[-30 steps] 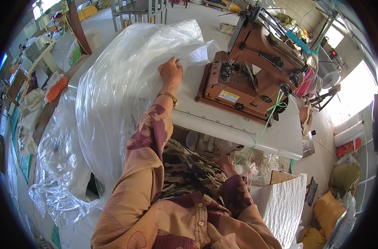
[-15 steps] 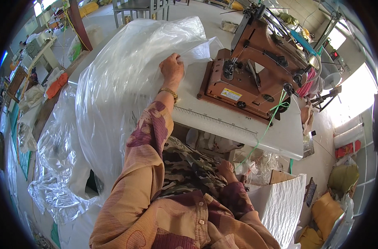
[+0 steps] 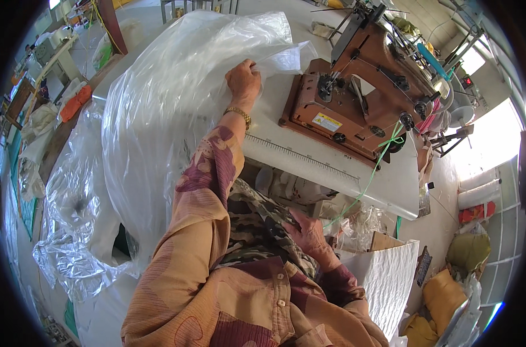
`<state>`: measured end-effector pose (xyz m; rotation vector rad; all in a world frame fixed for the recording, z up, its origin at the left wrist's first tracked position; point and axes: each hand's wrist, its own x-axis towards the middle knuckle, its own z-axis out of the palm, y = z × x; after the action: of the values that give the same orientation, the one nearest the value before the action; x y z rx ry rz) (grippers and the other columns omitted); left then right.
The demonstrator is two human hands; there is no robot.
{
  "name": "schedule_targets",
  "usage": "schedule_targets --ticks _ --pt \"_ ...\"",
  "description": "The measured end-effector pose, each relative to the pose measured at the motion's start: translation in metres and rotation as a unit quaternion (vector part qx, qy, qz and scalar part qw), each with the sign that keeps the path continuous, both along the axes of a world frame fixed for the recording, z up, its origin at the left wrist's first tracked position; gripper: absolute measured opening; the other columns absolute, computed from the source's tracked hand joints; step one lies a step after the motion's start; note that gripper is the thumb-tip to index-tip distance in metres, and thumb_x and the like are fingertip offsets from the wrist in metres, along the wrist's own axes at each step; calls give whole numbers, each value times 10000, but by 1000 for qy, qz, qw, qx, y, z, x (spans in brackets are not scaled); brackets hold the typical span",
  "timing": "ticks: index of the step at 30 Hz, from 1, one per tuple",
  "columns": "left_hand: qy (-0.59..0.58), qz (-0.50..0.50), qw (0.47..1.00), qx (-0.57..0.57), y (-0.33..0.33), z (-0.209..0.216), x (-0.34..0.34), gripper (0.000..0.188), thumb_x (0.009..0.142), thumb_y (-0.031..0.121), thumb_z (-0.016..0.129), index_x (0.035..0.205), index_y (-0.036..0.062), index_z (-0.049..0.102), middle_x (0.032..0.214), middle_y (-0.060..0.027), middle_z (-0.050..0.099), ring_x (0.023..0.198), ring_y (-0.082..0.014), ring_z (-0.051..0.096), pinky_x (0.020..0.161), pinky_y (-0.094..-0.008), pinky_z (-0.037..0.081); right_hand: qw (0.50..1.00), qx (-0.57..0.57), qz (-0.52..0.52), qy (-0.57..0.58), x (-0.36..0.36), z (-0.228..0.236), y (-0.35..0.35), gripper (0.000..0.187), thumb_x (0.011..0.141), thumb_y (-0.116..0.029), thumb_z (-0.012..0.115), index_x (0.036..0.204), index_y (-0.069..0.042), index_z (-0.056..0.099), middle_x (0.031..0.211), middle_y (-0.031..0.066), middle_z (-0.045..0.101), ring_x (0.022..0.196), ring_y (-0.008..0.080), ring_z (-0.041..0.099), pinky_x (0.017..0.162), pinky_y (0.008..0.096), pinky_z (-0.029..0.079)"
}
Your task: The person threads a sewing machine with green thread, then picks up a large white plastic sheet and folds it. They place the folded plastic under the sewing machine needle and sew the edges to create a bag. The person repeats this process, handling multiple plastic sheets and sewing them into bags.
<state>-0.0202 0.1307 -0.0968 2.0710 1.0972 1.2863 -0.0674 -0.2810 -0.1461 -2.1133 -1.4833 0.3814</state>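
Note:
On the white worktable (image 3: 390, 194), my left hand (image 3: 244, 82) is closed on the clear plastic film (image 3: 159, 87), its fingers curled near the film's free corner. The film spreads in a large loose heap to the left and drapes off the table. Right of the film stands a brown industrial sewing machine (image 3: 347, 110); the film's corner lies close to it, apart from my left hand. My right hand (image 3: 312, 236) is low by my lap, thumb and fingers apart, beside the camouflage cloth (image 3: 257, 225). A green string (image 3: 364, 188) hangs from the machine toward that hand.
A ruler strip (image 3: 303, 159) runs along the table's front edge. White woven material (image 3: 387, 277) stands at the lower right, with yellow bundles (image 3: 445, 295) beyond it. Crumpled silvery film (image 3: 72, 231) lies at the left, and an orange cloth (image 3: 75, 103) sits farther back.
My right hand has come up and left from beside my lap, and its fingers now show spread. My left hand stays on the film. The view has shifted slightly.

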Motion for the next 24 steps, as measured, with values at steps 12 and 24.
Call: schedule_targets --ticks 12,24 --pt "-5 2 1000 -7 -6 4 1 206 809 149 609 976 85 710 894 -142 712 894 -311 670 901 -394 435 939 231 -28 -252 51 74 56 496 837 -203 723 1254 12 561 929 153 679 714 286 636 647 355 511" --pt "-28 8 999 33 10 -7 1 232 776 123 592 978 86 701 936 -122 714 920 -318 662 880 -414 459 950 193 -104 -222 60 99 115 475 898 -184 624 1324 -47 464 947 166 659 755 334 667 613 418 521"
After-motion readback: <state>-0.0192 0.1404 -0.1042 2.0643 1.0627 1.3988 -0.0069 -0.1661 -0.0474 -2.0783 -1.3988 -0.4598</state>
